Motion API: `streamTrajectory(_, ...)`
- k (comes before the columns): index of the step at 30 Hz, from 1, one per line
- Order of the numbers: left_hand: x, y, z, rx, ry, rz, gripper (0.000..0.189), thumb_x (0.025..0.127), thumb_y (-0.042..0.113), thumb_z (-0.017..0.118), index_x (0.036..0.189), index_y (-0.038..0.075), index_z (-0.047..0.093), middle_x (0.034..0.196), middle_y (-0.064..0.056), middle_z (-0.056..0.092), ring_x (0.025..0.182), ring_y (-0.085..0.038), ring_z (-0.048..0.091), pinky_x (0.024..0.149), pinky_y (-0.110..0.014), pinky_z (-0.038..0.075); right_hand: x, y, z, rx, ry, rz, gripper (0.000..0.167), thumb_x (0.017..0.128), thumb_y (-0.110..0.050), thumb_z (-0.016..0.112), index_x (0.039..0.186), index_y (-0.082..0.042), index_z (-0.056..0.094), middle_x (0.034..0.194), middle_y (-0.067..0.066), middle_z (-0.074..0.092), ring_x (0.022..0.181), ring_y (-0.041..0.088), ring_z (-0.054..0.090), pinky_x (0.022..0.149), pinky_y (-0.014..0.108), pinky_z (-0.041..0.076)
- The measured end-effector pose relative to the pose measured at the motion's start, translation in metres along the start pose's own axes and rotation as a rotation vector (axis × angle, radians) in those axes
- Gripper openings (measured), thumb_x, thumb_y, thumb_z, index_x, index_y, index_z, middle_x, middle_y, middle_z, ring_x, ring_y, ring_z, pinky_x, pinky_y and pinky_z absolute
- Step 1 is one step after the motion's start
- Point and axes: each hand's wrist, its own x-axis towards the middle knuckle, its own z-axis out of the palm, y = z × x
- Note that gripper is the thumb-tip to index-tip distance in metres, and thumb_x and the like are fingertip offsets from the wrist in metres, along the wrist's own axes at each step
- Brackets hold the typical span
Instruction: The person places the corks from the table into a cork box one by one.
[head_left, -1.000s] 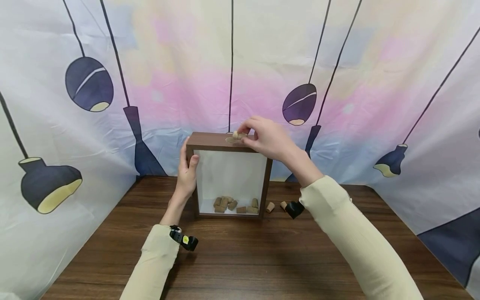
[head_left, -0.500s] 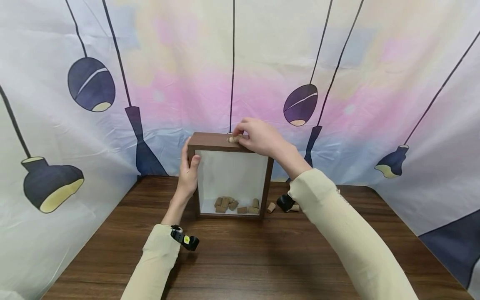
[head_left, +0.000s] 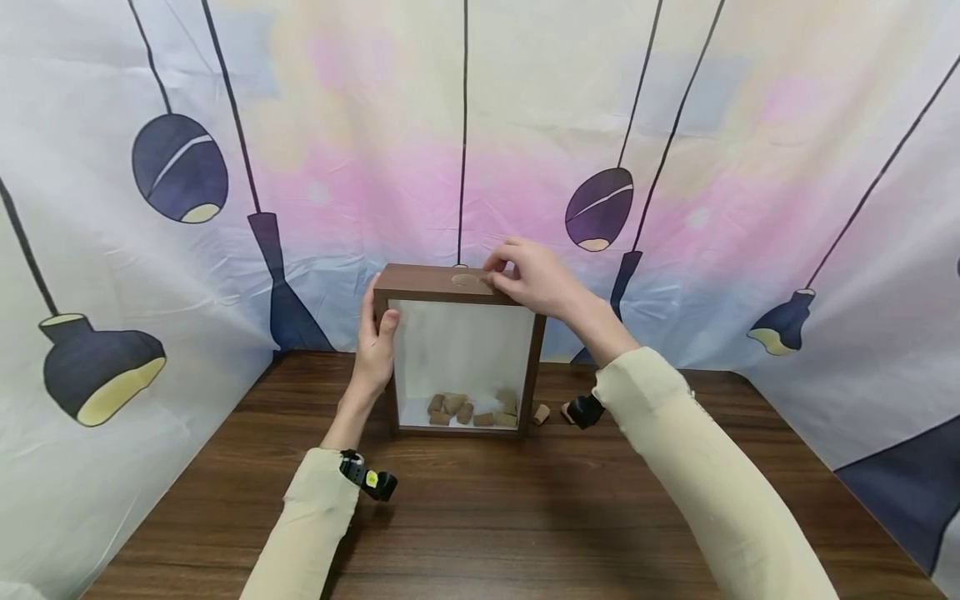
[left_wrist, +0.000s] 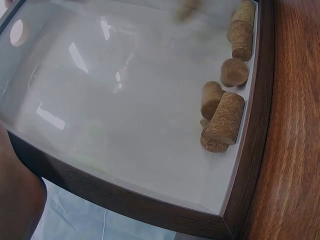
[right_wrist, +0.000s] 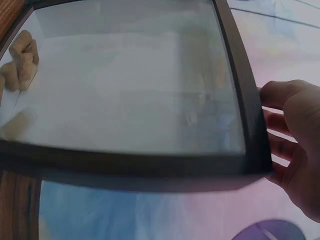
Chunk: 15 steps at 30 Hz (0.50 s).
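A brown shadow box (head_left: 420,282) with a clear front stands upright on the table. My left hand (head_left: 373,350) grips its left side, thumb over the front edge. Beside the round hole (head_left: 467,281) in its top is my right hand (head_left: 540,279), fingers loosely bent; no cork shows between them. In the right wrist view, the fingertips of the right hand (right_wrist: 300,135) lie at the frame's top edge. Several wine corks (head_left: 453,404) lie along the bottom inside, seen closer as corks (left_wrist: 226,117) in the left wrist view. One blurred cork (right_wrist: 17,125) is moving near the bottom.
Two loose corks lie on the dark wooden table (head_left: 450,517) right of the box: one cork (head_left: 541,414) near its corner, another cork (head_left: 567,412) partly behind the right wrist camera (head_left: 586,412). A lamp-patterned cloth (head_left: 360,167) hangs behind.
The cork pinched in my right hand at the hole has gone into the box, and the corks inside have shifted. The right hand has drawn back slightly rightward. The left hand stays put.
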Motion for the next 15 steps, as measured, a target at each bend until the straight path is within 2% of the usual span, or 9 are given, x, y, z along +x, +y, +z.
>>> streamTrajectory(4, -0.001, -0.001, -0.001, -0.005, -0.001, -0.011, 0.070, 0.105, 0.043, 0.045, 0.160, 0.012, 0.014, 0.167, -0.013, 0.002, 0.132, -0.028, 0.028, 0.111, -0.048, 0.023, -0.014, 0.013, -0.003, 0.052, 0.070, 0.016, 0.013, 0.097, -0.016, 0.063, 0.102, -0.008, 0.072, 0.100, 0.007, 0.065, 0.076, 0.021, 0.058, 0.076, 0.035, 0.049)
streamTrajectory(5, -0.001, -0.001, -0.001, -0.005, -0.001, -0.013, 0.070, 0.105, 0.042, 0.044, 0.160, 0.012, 0.014, 0.167, -0.013, 0.002, 0.139, -0.027, 0.024, 0.113, -0.049, 0.022, -0.017, 0.016, -0.004, 0.063, 0.088, 0.017, 0.013, 0.097, -0.016, 0.063, 0.102, -0.008, 0.072, 0.099, 0.007, 0.065, 0.076, 0.020, 0.058, 0.075, 0.034, 0.048)
streamTrajectory(7, 0.000, 0.000, -0.002, -0.004, -0.003, -0.014, 0.069, 0.105, 0.041, 0.044, 0.160, 0.011, 0.013, 0.167, -0.013, 0.002, 0.142, -0.028, 0.021, 0.114, -0.050, 0.021, -0.025, 0.022, -0.006, 0.099, 0.127, 0.022, 0.011, 0.096, -0.016, 0.065, 0.101, -0.008, 0.072, 0.098, 0.007, 0.065, 0.078, 0.020, 0.058, 0.075, 0.032, 0.048)
streamTrajectory(9, 0.000, 0.000, -0.002, -0.005, -0.004, -0.018, 0.069, 0.105, 0.040, 0.044, 0.160, 0.012, 0.013, 0.167, -0.013, 0.002, 0.138, -0.032, 0.025, 0.112, -0.050, 0.021, -0.032, 0.029, -0.007, 0.136, 0.165, 0.030, 0.011, 0.096, -0.016, 0.066, 0.101, -0.008, 0.073, 0.098, 0.006, 0.065, 0.079, 0.019, 0.059, 0.075, 0.030, 0.048)
streamTrajectory(15, 0.000, 0.000, -0.001, 0.006, -0.004, -0.028, 0.071, 0.104, 0.045, 0.044, 0.160, 0.014, 0.014, 0.167, -0.013, 0.002, 0.146, -0.030, 0.017, 0.115, -0.054, 0.019, -0.055, 0.049, -0.006, 0.201, 0.269, 0.084, 0.013, 0.095, -0.021, 0.069, 0.102, -0.012, 0.074, 0.095, 0.002, 0.066, 0.080, 0.015, 0.058, 0.073, 0.028, 0.047)
